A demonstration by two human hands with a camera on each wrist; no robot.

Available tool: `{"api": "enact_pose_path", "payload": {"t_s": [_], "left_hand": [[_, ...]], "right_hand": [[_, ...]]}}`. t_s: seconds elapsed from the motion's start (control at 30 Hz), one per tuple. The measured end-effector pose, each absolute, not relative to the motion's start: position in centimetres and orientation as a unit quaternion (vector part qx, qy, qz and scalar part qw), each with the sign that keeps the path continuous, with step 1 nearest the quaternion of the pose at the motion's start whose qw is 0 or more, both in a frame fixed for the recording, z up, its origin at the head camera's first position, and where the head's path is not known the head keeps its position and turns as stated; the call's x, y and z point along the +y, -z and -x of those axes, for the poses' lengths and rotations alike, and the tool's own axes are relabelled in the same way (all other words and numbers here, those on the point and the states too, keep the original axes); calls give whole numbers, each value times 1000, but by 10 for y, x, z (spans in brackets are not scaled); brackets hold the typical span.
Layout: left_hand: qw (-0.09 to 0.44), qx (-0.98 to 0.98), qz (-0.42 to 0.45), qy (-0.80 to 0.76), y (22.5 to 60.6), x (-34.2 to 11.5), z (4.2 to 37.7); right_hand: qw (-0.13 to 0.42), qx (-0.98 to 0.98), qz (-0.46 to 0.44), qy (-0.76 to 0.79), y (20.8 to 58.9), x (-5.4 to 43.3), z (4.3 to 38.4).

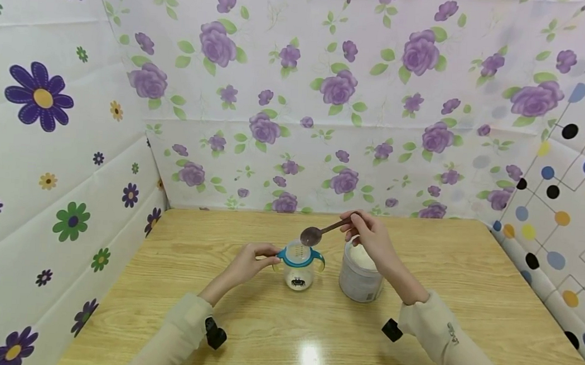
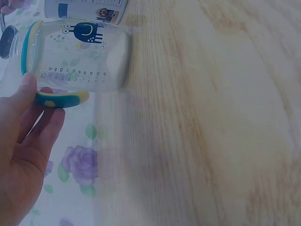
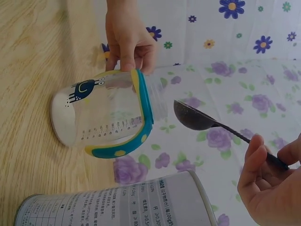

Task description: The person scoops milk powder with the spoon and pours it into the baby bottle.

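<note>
A clear baby bottle (image 1: 298, 279) with a blue and yellow handle ring stands upright on the table, lidless, white powder in its bottom. My left hand (image 1: 248, 266) pinches the bottle's left handle (image 2: 61, 99) between thumb and fingers. Just above the bottle's open mouth is a dark brown measuring spoon (image 1: 311, 236); its bowl looks dark inside. The spoon's thin handle is gripped near its end by my right hand (image 1: 371, 240). Under that hand an open can (image 1: 358, 281) holds pale powder; the hand and wrist hide part of its rim.
The wooden table (image 1: 283, 327) carries the bottle and can close together near its middle. A flower-print cloth (image 1: 308, 94) rises behind it. Patterned cloths also stand along the left and right sides. Each wrist wears a small black camera (image 1: 215, 334).
</note>
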State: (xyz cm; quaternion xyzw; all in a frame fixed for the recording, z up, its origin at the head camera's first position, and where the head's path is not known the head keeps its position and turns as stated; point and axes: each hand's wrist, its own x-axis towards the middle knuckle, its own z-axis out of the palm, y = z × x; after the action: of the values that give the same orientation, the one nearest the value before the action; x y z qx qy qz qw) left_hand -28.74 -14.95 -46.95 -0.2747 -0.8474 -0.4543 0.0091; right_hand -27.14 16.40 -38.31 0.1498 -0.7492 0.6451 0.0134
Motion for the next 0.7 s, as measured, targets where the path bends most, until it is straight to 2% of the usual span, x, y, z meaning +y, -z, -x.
{"api": "enact_pose_path", "payload": {"t_s": [0.4,0.7], "left_hand": [[5,-846,270,460,469,-150,287],[3,-844,272,462,469,-150,287]], "right_hand": [[-22,-703,-107,-703,384,174,274],[3,-692,-92,-716,385,181,275]]}}
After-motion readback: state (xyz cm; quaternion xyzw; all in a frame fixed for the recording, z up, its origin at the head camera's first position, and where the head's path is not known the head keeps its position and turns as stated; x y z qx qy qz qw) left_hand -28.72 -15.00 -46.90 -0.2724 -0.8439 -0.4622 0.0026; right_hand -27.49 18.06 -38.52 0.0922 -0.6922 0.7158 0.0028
